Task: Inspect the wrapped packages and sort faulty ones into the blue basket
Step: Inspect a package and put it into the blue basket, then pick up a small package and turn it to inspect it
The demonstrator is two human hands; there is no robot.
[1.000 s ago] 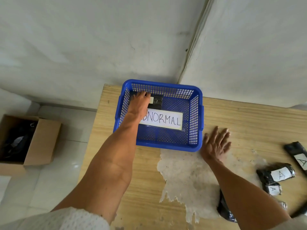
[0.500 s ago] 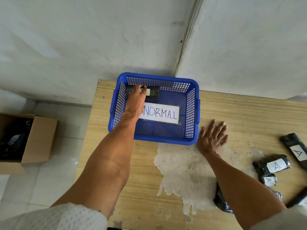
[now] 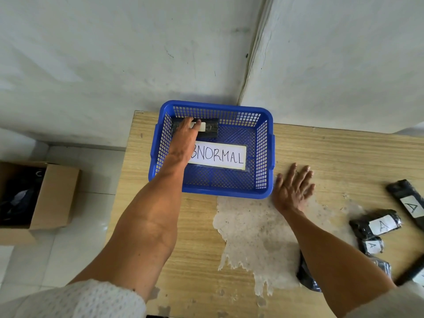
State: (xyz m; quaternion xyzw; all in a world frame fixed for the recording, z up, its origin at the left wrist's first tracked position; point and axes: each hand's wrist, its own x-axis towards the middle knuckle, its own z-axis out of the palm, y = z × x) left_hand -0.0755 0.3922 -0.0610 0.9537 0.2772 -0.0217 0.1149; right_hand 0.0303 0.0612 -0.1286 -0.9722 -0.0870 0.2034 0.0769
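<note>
Left hand [image 3: 183, 143] is reached down into the blue basket [image 3: 267, 157], fingers laid over the left end of a black wrapped package [image 3: 210, 131] that sits against the basket's far wall. The thumb is hidden under the hand, so I honestly can't tell if it's actually gripping the package or just resting on it. Right hand [image 3: 292, 190] is flat on the worktop [image 3: 195, 237], palm down and fingers spread, holding nothing, just beside the basket's near right corner.

Writing-wise: there's a white paper sign [image 3: 220, 157] on the basket floor, hand-lettered in black marker. You can read "BNORMAL"; the first letter is covered by the left wrist. The package in the basket has a small white sticker [image 3: 202, 126], but the fingers are half over it and I can't make out what's on it.

That package is a shiny black plastic wrap, oblong, lying flat lengthwise along the far wall. It's the only package in the basket.

Over on the right of the worktop there are more black wrapped ones with white labels, each marked "A": a long one [image 3: 410, 203] near the edge, a mid-size one [image 3: 378, 224], and a small one [image 3: 372, 245] touching it. Another black bundle [image 3: 305, 276] pokes out from under the right forearm, no label showing.

The worktop is wood-grain with a big pale peeled patch [image 3: 252, 226] in front of the basket. On the floor to the left is a cardboard box [image 3: 55, 196], open, with dark stuff inside.
</note>
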